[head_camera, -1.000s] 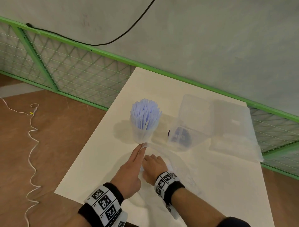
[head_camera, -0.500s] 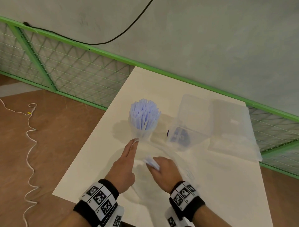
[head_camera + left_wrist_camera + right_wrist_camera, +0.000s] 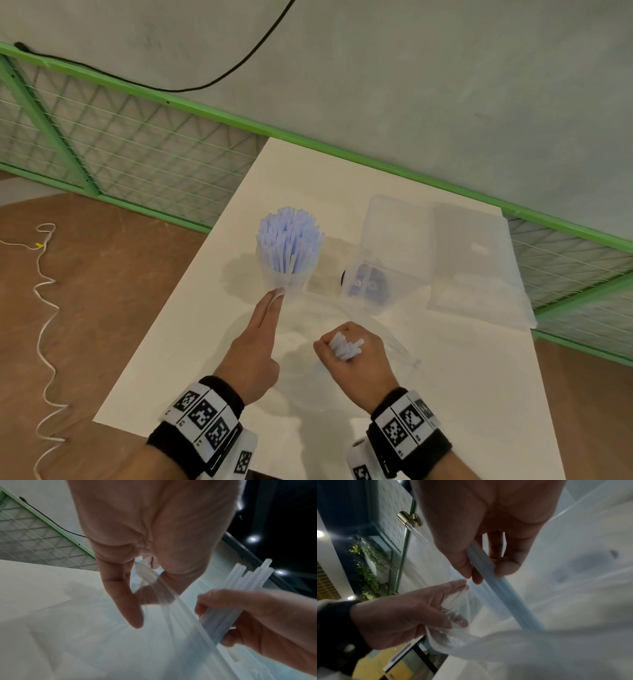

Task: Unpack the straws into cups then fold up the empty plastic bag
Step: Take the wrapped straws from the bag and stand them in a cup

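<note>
A clear cup (image 3: 291, 279) packed with pale blue straws (image 3: 289, 240) stands mid-table. My left hand (image 3: 276, 294) reaches to the cup's base and pinches the mouth edge of the clear plastic bag (image 3: 342, 313), which trails back over the table. The left wrist view shows that pinch (image 3: 144, 577) on the film. My right hand (image 3: 346, 353) is fisted round a small bundle of straws (image 3: 345, 345), their ends poking up. In the right wrist view the bundle (image 3: 505, 595) runs from my right hand (image 3: 481, 568) down into the bag (image 3: 471, 635).
A clear plastic box (image 3: 394, 246) with dark blue items inside stands right of the cup. A flat clear sheet or bag (image 3: 479, 267) lies at the table's right edge. A green mesh fence (image 3: 137, 154) runs behind; a white cord (image 3: 44, 308) lies on the floor.
My right hand has closed on a bundle of straws and drawn it back toward me, out of the bag. My left hand has kept hold of the bag edge by the cup.
</note>
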`<state>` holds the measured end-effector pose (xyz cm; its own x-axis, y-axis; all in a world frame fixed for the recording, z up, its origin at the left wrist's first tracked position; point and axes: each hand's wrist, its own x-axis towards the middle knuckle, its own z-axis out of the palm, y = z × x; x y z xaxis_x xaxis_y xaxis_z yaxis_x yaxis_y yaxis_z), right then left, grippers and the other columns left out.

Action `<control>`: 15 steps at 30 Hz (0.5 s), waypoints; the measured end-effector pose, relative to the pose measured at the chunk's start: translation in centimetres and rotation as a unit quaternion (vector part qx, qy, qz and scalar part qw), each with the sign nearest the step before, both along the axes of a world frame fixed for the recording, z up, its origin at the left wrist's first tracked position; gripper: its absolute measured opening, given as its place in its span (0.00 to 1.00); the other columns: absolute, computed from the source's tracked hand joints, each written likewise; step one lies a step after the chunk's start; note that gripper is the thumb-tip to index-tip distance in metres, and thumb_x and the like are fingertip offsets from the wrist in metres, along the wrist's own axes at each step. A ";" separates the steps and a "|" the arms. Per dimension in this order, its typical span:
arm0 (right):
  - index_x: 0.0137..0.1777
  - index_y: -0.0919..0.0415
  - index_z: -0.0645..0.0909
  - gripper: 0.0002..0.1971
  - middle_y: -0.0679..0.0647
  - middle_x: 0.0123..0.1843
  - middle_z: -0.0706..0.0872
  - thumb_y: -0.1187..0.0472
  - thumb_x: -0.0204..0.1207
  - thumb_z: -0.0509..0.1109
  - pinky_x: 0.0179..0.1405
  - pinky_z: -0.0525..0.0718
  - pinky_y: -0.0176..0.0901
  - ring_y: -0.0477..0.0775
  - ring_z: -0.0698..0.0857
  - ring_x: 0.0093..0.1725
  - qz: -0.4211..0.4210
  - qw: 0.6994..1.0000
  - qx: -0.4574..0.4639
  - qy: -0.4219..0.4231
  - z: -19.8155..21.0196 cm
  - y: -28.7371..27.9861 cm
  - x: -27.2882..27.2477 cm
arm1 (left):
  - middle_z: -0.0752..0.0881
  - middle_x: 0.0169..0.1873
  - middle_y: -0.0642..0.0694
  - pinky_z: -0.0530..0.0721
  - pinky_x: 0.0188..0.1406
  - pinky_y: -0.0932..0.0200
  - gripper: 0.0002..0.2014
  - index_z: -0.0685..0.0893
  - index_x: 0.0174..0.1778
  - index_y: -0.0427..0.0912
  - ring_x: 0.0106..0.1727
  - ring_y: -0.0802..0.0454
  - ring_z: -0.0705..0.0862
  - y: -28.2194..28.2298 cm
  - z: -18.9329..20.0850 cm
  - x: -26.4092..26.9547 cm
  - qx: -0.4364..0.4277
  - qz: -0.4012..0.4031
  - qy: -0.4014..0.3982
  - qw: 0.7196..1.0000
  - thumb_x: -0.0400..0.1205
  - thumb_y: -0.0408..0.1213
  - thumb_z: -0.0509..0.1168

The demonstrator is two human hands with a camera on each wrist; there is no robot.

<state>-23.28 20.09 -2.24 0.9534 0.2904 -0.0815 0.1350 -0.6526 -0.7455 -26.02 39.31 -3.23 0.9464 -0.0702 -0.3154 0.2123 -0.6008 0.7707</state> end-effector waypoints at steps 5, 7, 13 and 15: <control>0.26 0.54 0.83 0.13 0.47 0.27 0.85 0.62 0.71 0.77 0.34 0.83 0.48 0.45 0.84 0.29 -0.020 0.997 0.071 -0.006 3.5 0.2 1.5 | 0.40 0.83 0.68 0.82 0.52 0.63 0.53 0.44 0.86 0.57 0.65 0.48 0.80 0.0 0.1 -0.2 0.018 -0.005 -0.002 1.000 0.69 0.17 0.59; 0.34 0.61 0.89 0.05 0.51 0.30 0.90 0.66 0.71 0.79 0.34 0.87 0.46 0.49 0.88 0.29 -0.040 0.989 0.139 -0.021 7.1 0.4 3.3 | 0.40 0.83 0.68 0.84 0.55 0.57 0.53 0.44 0.86 0.56 0.64 0.47 0.81 0.1 0.0 -0.3 0.023 -0.012 -0.003 1.000 0.68 0.17 0.58; 0.33 0.59 0.89 0.06 0.54 0.28 0.89 0.61 0.72 0.77 0.35 0.87 0.42 0.52 0.88 0.26 -0.008 0.987 0.134 -0.091 15.0 3.3 9.4 | 0.39 0.81 0.71 0.85 0.54 0.55 0.53 0.43 0.85 0.59 0.55 0.49 0.84 0.0 0.3 -0.7 0.020 -0.012 0.010 1.000 0.69 0.18 0.57; 0.34 0.61 0.88 0.07 0.56 0.29 0.90 0.61 0.72 0.76 0.34 0.85 0.39 0.51 0.88 0.26 0.016 0.990 0.093 -0.104 15.5 4.5 10.7 | 0.39 0.81 0.72 0.85 0.55 0.53 0.53 0.44 0.85 0.60 0.56 0.48 0.84 0.0 0.3 -0.8 0.015 -0.013 0.005 1.000 0.68 0.18 0.56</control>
